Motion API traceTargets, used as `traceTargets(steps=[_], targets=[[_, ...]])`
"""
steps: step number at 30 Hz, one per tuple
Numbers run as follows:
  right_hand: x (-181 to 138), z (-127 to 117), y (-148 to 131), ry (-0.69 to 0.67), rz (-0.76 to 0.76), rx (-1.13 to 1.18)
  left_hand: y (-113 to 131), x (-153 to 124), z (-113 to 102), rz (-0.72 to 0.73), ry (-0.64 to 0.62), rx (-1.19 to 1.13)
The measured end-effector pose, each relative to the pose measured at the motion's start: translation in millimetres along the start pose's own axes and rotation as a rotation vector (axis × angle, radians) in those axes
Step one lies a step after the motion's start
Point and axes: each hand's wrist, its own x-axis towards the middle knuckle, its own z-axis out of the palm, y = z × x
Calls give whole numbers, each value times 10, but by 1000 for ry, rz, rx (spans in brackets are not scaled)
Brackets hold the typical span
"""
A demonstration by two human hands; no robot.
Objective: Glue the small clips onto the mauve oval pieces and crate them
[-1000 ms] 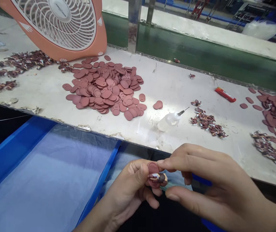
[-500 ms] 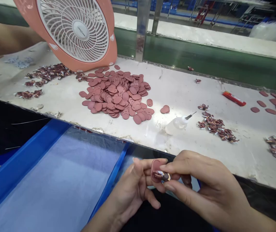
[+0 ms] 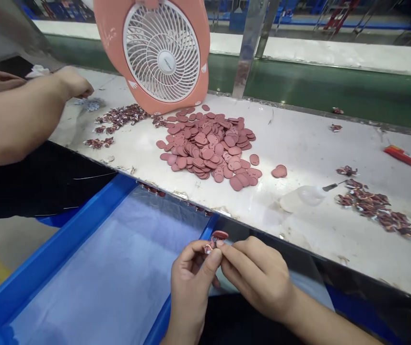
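Between my two hands, just in front of the table edge, is a small dark-red and white figure (image 3: 208, 248) joined to or touching a reddish oval disc (image 3: 220, 235). The thumb and forefinger of my left hand (image 3: 194, 278) pinch the figure from the left. My right hand (image 3: 263, 275) is closed, its fingertips pressed against the piece where figure and disc meet. The disc is seen nearly edge-on, and the fingers partly hide the contact between the two parts.
A big heap of reddish oval discs (image 3: 208, 146) lies on the white table (image 3: 299, 139). An orange fan (image 3: 165, 62) stands behind it. At right are a needle-tipped bottle (image 3: 302, 197), small figures (image 3: 370, 203) and a red packet (image 3: 408, 158). A blue bin (image 3: 93, 268) sits below; a co-worker's arm (image 3: 21, 115) reaches in at left.
My view has swung left. Both hands have turned the piece, so the disc now shows edge-on, and my left hand pinches the figure. The co-worker's hand has come into view beside the fan.
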Motion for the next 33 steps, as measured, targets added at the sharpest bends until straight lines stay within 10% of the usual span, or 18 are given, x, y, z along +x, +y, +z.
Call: traceTargets(steps=[5,15,33], targets=[[20,-39,-83,-43,-90,1,-27,318,-299,24,169,199],[-259,-373,95,-96,-36,-44,-177,1934,-1129,181,412,820],[-493,-399,178,-160,5,-37,-221,2350,-1304,189,353,1171]])
